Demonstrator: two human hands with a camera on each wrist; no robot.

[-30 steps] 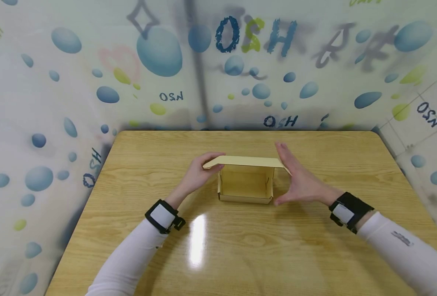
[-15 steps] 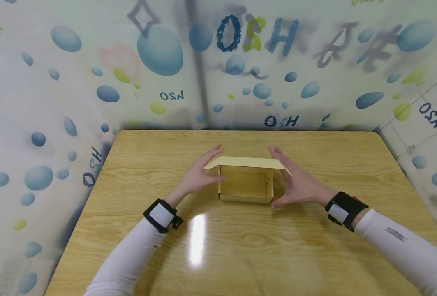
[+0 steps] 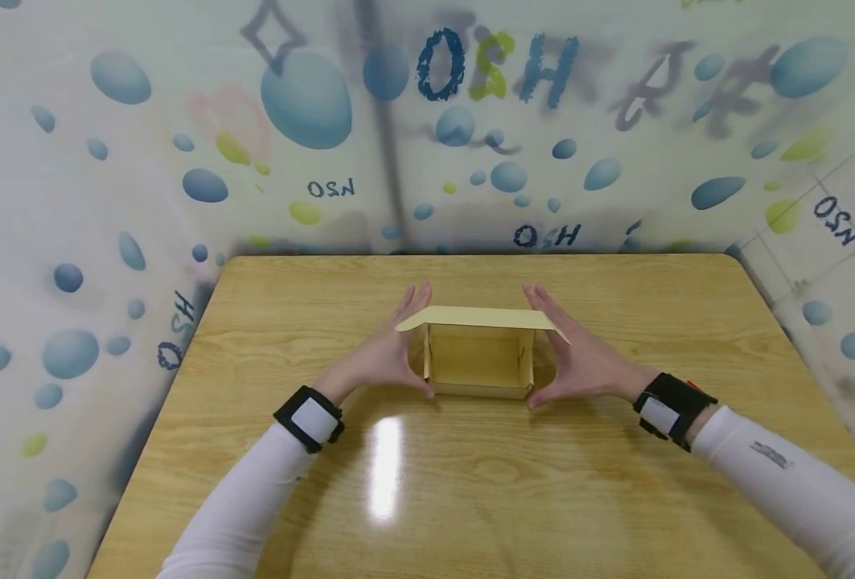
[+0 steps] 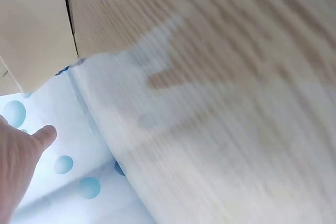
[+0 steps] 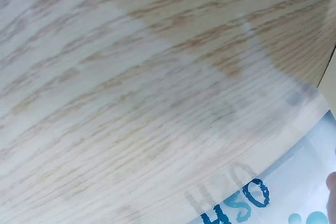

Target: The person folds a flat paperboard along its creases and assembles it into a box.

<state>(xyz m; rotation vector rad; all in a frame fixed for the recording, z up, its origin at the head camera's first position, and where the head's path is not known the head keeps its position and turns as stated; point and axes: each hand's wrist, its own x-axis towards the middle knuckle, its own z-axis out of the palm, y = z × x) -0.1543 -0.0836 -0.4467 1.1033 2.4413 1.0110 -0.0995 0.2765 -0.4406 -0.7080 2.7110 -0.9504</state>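
Observation:
A small tan cardboard box (image 3: 479,359) stands on the wooden table, its open side facing me. Its lid flap (image 3: 481,317) sticks out over the opening, with slanted ends spreading to both sides. My left hand (image 3: 387,354) is at the box's left side, thumb at the front lower corner and straight fingers reaching behind. Mirroring it on the right, my right hand (image 3: 579,362) spreads thumb and straight fingers beside the box. The left wrist view shows the cardboard (image 4: 37,35) above part of my hand (image 4: 18,156). Only a fingertip (image 5: 332,187) shows in the right wrist view.
The wooden table (image 3: 514,482) has rounded back corners and a bright light reflection left of centre. Behind it and along the sides hangs a pale wall covering (image 3: 427,173) with blue and green drops. Black straps with white pads circle both wrists.
My left hand has let go of the lid flap's left end and slid down to the box's left side. My right hand shifted slightly left. The box stayed in place.

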